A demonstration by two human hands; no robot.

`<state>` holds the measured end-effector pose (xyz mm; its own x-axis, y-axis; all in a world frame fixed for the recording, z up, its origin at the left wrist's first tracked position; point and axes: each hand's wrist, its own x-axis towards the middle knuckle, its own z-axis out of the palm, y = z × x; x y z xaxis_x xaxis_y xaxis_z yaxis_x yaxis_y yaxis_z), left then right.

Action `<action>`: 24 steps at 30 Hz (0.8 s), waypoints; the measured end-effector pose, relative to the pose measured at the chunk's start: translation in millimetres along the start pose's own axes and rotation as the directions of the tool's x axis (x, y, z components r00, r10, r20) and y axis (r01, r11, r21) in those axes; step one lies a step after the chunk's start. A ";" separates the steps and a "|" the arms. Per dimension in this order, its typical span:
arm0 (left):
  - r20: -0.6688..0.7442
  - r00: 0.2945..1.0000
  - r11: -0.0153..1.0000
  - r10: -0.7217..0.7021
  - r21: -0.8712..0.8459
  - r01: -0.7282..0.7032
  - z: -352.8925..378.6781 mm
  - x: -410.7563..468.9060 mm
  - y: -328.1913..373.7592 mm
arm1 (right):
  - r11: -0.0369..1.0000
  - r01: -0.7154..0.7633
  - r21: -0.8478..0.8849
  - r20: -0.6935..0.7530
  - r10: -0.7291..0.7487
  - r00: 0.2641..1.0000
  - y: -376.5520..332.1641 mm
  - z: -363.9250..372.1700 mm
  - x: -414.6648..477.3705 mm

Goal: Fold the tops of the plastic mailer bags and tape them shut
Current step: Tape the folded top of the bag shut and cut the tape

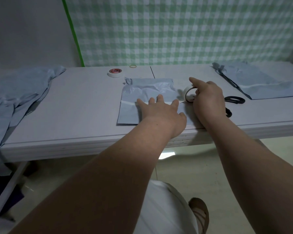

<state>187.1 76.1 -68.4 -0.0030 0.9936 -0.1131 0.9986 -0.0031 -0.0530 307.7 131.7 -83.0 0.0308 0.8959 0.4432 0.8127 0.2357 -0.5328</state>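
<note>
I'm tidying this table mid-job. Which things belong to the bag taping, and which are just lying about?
In the job: mailer bag pressed by the left hand; tape roll held by the right hand; scissors; bag pile at left; bags at right.
Lying about: red-cored tape roll; rubber band.

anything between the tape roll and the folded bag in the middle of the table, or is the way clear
Nothing visible stands between them. The tape roll, held in the right hand, sits at the right edge of the mailer bag. The left hand lies flat on the fold; the scissors lie beyond the right hand.
</note>
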 end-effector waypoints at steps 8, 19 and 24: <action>0.043 0.999 1.000 -0.026 -0.013 0.026 -5.3 -1.0 4.1 | 1.000 0.010 0.006 0.007 -0.010 1.000 2.1 1.4 1.9; 0.054 0.996 0.989 -0.071 -0.127 0.078 1.7 -1.9 6.3 | 0.999 0.042 -0.033 0.087 -0.039 0.995 0.9 3.5 3.1; 0.045 0.992 0.975 -0.115 -0.188 0.121 -8.0 3.7 6.3 | 0.999 0.043 -0.007 0.065 -0.043 0.997 0.4 0.5 3.0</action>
<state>193.8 80.7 -61.2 -0.1199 0.9813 -0.1508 0.9829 0.1387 0.1211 307.9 134.7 -82.3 -0.0420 0.9078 0.4173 0.8172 0.2715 -0.5085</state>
